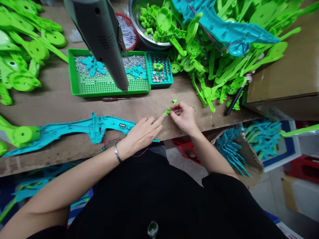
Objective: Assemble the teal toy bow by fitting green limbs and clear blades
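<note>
My right hand [183, 117] pinches a small bright green plastic part [167, 112] between thumb and fingers, just above the bench near its front edge. Fingers stretched out, my left hand [142, 135] reaches toward the same part, and its index fingertip appears to touch it. Under the left hand lies a long blue plastic shell [69, 128], inner side up, with thin red and dark wires and a small metal spring-like piece [122, 125]. The hand covers part of the shell's right end.
An electric screwdriver [107, 43] hangs over a green basket [99, 89] of screws and blue pieces. Beside it is a teal tray [161, 84]. A thin hand screwdriver [116, 99] lies in front. Green parts [211, 66] pile up right, near a cardboard box [284, 73].
</note>
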### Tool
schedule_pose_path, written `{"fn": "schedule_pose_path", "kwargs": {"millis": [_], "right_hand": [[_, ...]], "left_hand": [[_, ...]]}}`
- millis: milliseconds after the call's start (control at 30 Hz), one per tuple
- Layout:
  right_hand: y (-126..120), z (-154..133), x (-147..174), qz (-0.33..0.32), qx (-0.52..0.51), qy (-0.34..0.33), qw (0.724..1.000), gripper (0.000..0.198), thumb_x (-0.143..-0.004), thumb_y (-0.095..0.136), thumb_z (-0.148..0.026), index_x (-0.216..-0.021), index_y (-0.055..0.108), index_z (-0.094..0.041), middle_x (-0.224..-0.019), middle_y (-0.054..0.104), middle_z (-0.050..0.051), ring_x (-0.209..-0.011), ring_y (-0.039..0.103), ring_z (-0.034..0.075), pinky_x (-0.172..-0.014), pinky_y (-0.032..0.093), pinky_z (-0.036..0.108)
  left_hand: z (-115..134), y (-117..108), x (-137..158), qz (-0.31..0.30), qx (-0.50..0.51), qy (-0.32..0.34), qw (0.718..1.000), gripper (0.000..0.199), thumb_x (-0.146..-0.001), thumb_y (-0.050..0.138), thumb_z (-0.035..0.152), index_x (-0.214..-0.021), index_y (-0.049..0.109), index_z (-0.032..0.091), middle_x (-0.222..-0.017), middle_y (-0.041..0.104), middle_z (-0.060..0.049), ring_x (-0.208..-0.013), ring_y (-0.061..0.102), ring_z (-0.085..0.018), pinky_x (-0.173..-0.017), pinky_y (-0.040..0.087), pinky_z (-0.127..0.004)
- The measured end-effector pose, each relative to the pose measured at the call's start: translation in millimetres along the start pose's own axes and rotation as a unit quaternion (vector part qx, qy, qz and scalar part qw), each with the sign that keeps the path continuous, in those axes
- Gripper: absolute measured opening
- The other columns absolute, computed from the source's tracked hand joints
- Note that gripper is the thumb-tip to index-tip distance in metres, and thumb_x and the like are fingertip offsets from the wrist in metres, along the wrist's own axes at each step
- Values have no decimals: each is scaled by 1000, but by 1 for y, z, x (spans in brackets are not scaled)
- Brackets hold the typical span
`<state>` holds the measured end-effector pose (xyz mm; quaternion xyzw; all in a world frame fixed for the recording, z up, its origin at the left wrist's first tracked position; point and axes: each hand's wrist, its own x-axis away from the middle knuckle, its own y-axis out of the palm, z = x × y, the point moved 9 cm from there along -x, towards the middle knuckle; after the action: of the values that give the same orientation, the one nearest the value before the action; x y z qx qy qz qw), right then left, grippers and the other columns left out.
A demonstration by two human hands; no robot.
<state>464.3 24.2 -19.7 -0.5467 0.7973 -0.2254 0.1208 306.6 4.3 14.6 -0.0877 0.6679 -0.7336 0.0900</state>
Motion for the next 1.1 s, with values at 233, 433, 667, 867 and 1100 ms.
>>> {"fn": "schedule_pose_path", "kwargs": {"millis": [233,433,667,867,1100], "right_hand": [[0,2,-3,-17,-27,-14,999,12,-72,64,-22,-83,61,-19,-77,69,2,-63,64,13,-58,55,25],[-8,-20,3,-12,86,-88,992,8,-80,61,-20,-88,64,-20,-81,72,2,-65,66,13,-61,56,27],[-5,-33,4,-16,128,-175,976,17,-84,61,-17,-100,65,-20,-86,74,3,-69,68,14,-69,59,30],[-7,-36,2,-10,85,-180,980,15,-82,64,-16,-97,66,-19,-83,73,2,-68,69,14,-68,60,28],[-9,-35,4,-25,106,-174,979,11,-87,60,-21,-97,67,-21,-89,76,4,-74,73,16,-74,62,32]], "left_hand": [[2,6,-6,-12,4,21,1000,23,-97,43,11,-112,59,17,-150,50,-12,-98,56,-24,-75,45,-38],[3,4,-7,-10,2,5,1000,25,-96,42,9,-112,60,18,-150,50,-11,-99,56,-25,-75,45,-38],[7,2,-7,3,-32,16,999,24,-96,43,10,-110,60,18,-147,53,-12,-98,56,-24,-75,45,-38],[7,2,-8,-10,-37,20,999,23,-93,48,11,-111,60,18,-153,47,-11,-98,56,-24,-74,45,-37],[6,1,-8,-11,-7,14,1000,28,-90,47,6,-113,60,18,-152,48,-13,-102,56,-26,-76,46,-38]]}}
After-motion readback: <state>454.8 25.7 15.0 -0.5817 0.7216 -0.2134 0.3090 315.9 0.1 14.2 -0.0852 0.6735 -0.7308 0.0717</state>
